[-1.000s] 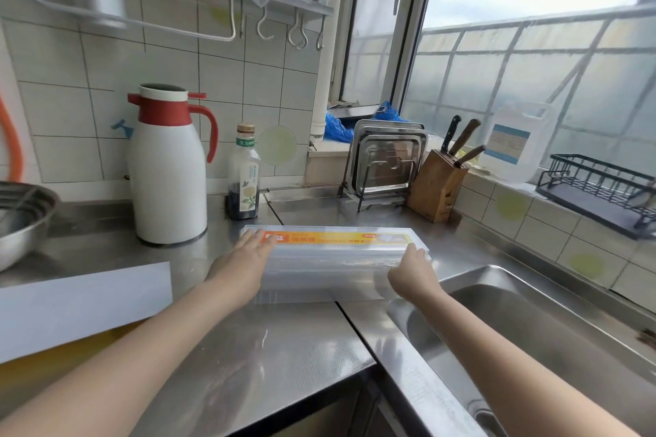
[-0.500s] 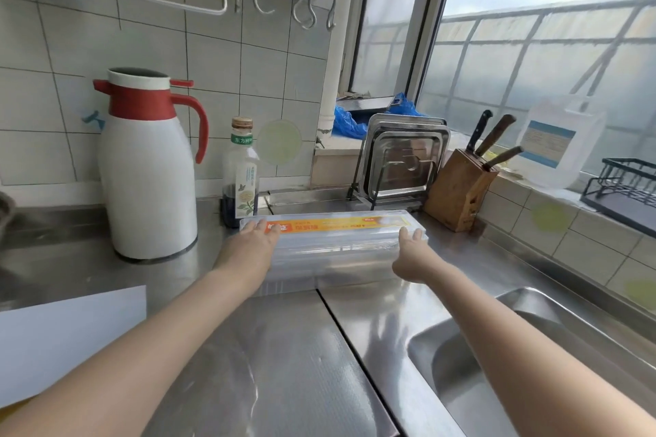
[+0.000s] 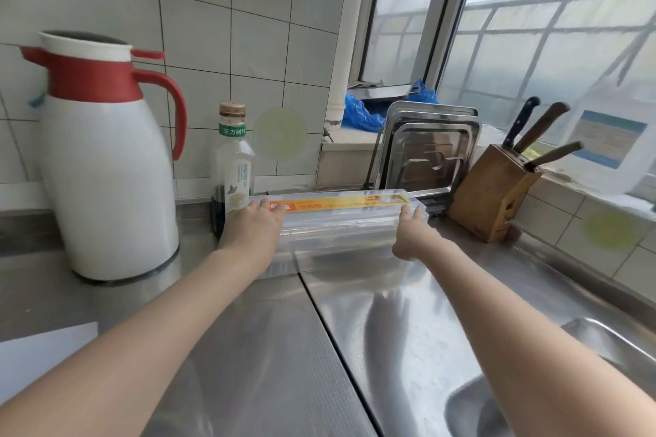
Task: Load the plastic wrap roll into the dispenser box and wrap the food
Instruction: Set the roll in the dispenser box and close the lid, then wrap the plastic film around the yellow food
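the clear dispenser box (image 3: 340, 220) lies lengthwise on the steel counter (image 3: 248, 348) before the soy bottle (image 3: 232, 160), the left hand (image 3: 253, 227) and right hand (image 3: 413, 231) clasping its two ends, probably so it stays level and steady.

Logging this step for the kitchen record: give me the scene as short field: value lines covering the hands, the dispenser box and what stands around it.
surface: steel counter
dispenser box: clear plastic, orange label strip on top, lying lengthwise on the counter
left hand: on the box's left end
right hand: on the box's right end
behind box, left: bottle, white and red thermos jug
behind box, right: upright steel trays, knife block
near right: sink
food: none in view
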Demonstrator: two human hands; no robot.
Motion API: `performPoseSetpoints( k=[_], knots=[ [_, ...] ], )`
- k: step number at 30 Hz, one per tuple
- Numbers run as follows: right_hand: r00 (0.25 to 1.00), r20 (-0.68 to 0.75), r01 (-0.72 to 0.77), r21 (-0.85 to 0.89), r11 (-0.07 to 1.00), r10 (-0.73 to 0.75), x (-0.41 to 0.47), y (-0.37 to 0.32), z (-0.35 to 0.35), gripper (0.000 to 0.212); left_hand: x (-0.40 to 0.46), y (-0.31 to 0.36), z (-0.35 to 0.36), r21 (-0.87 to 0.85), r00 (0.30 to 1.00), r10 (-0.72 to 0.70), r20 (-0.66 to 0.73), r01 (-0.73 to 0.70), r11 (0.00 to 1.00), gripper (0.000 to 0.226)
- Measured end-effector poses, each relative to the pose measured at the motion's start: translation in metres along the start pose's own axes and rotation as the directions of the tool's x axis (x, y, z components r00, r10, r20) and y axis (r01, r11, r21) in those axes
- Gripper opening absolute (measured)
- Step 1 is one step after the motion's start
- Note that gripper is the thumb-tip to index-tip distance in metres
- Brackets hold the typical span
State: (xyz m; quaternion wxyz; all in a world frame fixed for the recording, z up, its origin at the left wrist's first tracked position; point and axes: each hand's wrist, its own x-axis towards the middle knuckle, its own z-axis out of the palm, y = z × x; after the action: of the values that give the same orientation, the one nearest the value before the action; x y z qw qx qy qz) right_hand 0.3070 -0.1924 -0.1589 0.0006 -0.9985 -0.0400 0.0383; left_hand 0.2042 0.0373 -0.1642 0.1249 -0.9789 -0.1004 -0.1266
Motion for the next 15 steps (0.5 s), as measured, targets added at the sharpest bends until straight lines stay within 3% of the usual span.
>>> performPoseSetpoints(
  k=[8,12,15],
  knots=[
    [0.999,0.030,-0.024,0.001,1.000,0.024,0.012,-0.003,0.000,0.087,0.012,0.002,0.010,0.006,1.000,-0.017,-0.013,0.017,1.000,0.074],
    [0.997,0.076,-0.039,0.136,0.990,0.029,-0.003,0.002,0.003,0.083,0.007,0.004,0.011,-0.008,1.000,-0.007,0.017,0.008,1.000,0.079],
    [1.000,-0.028,0.016,0.238,0.971,-0.010,-0.025,0.000,0.023,0.079,0.005,0.004,0.008,-0.048,0.998,0.015,0.059,-0.012,0.999,0.081]
  ],
)
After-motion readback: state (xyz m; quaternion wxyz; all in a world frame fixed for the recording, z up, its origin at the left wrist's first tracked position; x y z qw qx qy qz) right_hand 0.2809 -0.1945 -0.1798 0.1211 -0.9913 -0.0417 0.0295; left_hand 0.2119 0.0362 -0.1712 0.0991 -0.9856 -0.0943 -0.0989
